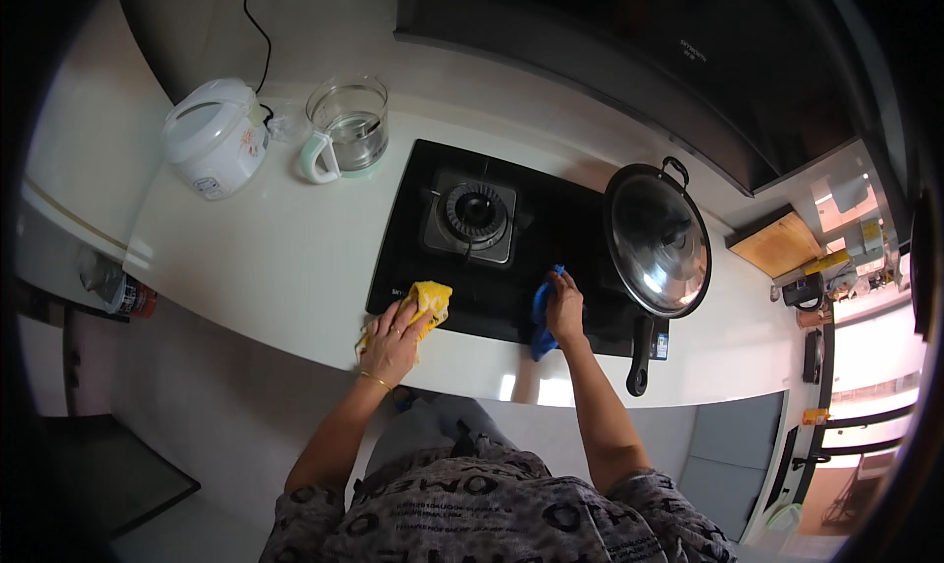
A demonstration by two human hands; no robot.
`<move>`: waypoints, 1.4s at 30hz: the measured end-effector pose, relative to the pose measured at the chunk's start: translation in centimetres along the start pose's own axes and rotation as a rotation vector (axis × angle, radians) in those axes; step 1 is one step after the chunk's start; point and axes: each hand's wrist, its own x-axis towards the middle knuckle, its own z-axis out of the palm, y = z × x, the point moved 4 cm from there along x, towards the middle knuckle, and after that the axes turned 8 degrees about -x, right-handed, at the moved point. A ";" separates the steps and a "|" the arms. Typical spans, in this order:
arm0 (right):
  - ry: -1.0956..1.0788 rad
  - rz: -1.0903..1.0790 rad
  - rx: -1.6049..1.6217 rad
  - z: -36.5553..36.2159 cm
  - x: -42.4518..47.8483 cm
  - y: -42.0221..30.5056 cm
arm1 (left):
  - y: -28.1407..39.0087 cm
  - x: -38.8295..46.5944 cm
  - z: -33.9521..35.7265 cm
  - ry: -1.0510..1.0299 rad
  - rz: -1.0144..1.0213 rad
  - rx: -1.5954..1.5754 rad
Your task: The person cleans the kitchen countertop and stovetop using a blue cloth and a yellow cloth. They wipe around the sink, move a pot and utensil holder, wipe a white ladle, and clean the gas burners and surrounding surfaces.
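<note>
My left hand (392, 343) presses a yellow cloth (431, 302) at the front left corner of the black gas hob (398, 268). Bunched in my right hand (565, 311) is a blue cloth (544, 319), held over the hob's front edge. The left burner (476, 210) stands bare between and behind my hands. To the right of my right hand, a black pan with a domed metal lid (656, 246) sits on the hob's right side, its long handle (641, 360) pointing towards me.
A white rice cooker (215, 139) and a glass jug (346, 131) with a pale green handle stand at the back left of the white counter (258, 253). A black range hood (560, 54) overhangs the back. A wooden board (778, 244) and small kitchen items lie at the right.
</note>
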 end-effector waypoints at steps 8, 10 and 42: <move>0.305 -0.037 -0.194 5.8 10.1 7.8 | 0.5 0.6 -0.8 -0.030 0.012 -0.063; 0.253 0.025 -0.093 6.5 13.7 6.1 | -0.1 0.2 -0.4 -0.030 0.002 -0.058; 0.635 -0.083 -0.157 6.3 24.7 4.3 | -0.6 0.4 -0.3 -0.108 -0.033 -0.089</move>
